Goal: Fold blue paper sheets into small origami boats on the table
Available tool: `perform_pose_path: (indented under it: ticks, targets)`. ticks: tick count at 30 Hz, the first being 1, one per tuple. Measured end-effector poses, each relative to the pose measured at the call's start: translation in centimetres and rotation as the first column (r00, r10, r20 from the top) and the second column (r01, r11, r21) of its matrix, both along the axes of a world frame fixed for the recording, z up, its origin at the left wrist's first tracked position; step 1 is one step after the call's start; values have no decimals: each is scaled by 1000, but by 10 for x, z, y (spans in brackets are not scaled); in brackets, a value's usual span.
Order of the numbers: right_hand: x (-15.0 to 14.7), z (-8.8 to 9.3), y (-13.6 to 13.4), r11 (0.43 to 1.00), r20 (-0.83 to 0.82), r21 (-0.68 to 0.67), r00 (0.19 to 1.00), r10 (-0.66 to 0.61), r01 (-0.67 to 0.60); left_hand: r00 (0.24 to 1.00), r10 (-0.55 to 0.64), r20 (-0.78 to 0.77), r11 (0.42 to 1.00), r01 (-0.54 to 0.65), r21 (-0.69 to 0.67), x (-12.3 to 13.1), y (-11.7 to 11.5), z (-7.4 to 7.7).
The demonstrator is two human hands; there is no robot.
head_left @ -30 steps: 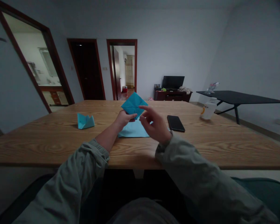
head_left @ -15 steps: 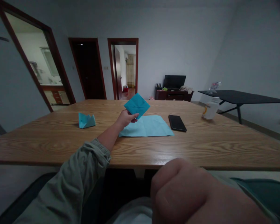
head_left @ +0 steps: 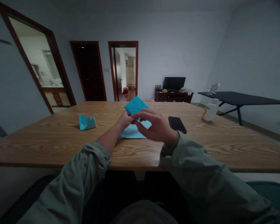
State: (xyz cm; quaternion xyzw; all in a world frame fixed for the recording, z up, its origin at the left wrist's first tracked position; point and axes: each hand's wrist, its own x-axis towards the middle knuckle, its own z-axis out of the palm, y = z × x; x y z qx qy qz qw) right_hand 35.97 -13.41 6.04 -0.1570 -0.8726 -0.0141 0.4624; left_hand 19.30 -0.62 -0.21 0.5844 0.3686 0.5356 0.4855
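My left hand [head_left: 124, 120] holds a blue folded paper square [head_left: 135, 105] up by its lower part, just above the wooden table [head_left: 49, 146]. My right hand [head_left: 155, 126] is in front of it, with fingers apart and their tips at the paper's lower edge. Below both hands lies a flat light blue paper sheet [head_left: 131, 134], partly hidden by them. Left of the hands sits a small folded blue paper boat [head_left: 87, 123].
A black smartphone [head_left: 177, 124] lies right of the hands, and a white plastic bottle [head_left: 210, 110] stands farther right. A black table [head_left: 240, 97] stands beyond the wooden table's right side. A low dark cabinet [head_left: 173, 97] with a monitor stands at the back wall.
My right hand has come back from near the camera to the folded paper, and now covers much of the light blue sheet. My left hand has stayed in about the same place.
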Motion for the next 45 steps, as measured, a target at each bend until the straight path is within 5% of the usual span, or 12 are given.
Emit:
perform_pose_path:
  ticks: [4,8,18,22,29,37,42,45]
  targets:
    - [34,-33,86,935,36,-138,945,-326,328,1000,2,-2,1000,-2,-17,0,-1,-1]
    - [51,-57,116,873,116,-382,953,-281,304,998,-56,32,997,58,-59,1,-3,-2]
    - [47,-61,121,798,-125,-599,977,-173,65,978,-210,5,970,209,-123,0,-7,-3]
    - [49,-59,120,770,-152,-635,967,-205,64,973,-231,-20,966,227,-124,0,-6,-2]
    - [58,-61,121,685,-244,-727,947,-210,-35,978,-208,25,978,207,31,-15,-8,4]
    - [63,-69,127,657,-215,-754,942,-259,8,981,-135,-141,978,155,140,-23,0,0]
    - [62,-67,129,645,-230,-764,928,-293,14,954,-214,-209,947,255,195,-24,0,-1]
    - [62,-65,129,621,-275,-783,912,-305,-28,923,-138,-358,940,236,245,-24,1,-4]
